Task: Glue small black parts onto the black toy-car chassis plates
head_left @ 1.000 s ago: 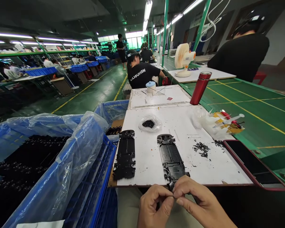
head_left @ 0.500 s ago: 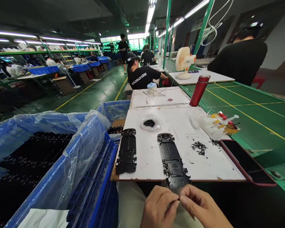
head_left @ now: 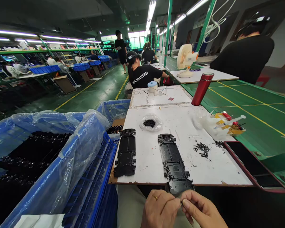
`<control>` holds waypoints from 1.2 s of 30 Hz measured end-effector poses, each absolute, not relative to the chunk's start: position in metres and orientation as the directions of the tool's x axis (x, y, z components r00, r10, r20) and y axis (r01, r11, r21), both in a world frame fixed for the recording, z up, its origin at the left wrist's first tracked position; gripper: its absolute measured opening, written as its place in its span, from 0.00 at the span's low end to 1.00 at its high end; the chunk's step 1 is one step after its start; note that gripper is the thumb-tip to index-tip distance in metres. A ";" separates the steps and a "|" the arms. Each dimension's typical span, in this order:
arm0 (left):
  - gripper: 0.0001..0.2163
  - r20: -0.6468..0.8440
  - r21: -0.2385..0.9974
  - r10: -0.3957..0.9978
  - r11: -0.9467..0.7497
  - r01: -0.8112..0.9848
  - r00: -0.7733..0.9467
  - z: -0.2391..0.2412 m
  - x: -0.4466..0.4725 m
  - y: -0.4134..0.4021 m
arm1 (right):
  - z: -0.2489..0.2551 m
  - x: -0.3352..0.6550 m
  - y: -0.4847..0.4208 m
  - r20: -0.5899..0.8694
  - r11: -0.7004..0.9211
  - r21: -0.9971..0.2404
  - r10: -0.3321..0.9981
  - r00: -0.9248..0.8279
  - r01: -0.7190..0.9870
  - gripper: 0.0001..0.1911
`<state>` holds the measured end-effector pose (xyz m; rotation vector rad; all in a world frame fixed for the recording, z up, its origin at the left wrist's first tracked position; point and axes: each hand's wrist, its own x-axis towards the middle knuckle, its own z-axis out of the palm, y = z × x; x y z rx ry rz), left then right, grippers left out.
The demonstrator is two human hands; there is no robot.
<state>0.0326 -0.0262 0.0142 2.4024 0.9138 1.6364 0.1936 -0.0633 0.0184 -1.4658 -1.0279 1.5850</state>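
My left hand (head_left: 159, 207) and my right hand (head_left: 201, 209) meet fingertip to fingertip just below the table's front edge. Both are closed in a pinch, and a tiny dark piece seems to sit between them, too small to name. Right above the fingers lies a black plastic toy-car chassis (head_left: 175, 164), its near end sticking out over the edge. A second black chassis (head_left: 125, 155) rests on the left side of the white board (head_left: 147, 161). Small loose black parts (head_left: 201, 148) are scattered to the right, and more black bits (head_left: 149, 123) fill a clear plastic bag (head_left: 158, 122).
At left stands a blue crate (head_left: 95, 186), lined with plastic and stacked with black chassis. A phone (head_left: 254, 166) lies at the right edge. Farther back are a red flask (head_left: 202, 89), a fan (head_left: 185, 60), a lidded cup (head_left: 152, 87) and a seated co-worker (head_left: 144, 74).
Both hands stay pinched together at nearly the same spot, fingers shifted slightly. The view has moved a little. A walking person in the background has come nearer.
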 end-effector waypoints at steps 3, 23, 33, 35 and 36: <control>0.07 0.803 0.415 0.541 -0.809 0.417 0.251 0.014 0.035 -0.021 | 0.016 0.193 -0.059 -0.411 -0.414 -0.910 0.909 -0.061 -0.033 0.24; 0.06 0.649 0.318 0.437 -0.899 0.299 0.623 0.030 0.027 0.017 | 0.005 0.220 -0.072 -0.085 -0.242 -0.910 0.904 0.418 0.338 0.19; 0.05 0.575 0.256 0.379 -0.925 0.280 0.725 0.044 0.043 0.063 | -0.002 0.204 -0.072 -0.056 -0.233 -0.901 0.898 0.436 0.365 0.20; 0.05 0.563 0.255 0.348 -0.936 0.243 0.750 0.042 0.052 0.067 | -0.003 0.201 -0.067 -0.081 -0.242 -0.923 0.883 0.462 0.300 0.22; 0.05 0.559 0.254 0.330 -0.941 0.222 0.761 0.041 0.057 0.069 | -0.004 0.200 -0.064 -0.094 -0.248 -0.930 0.874 0.476 0.271 0.24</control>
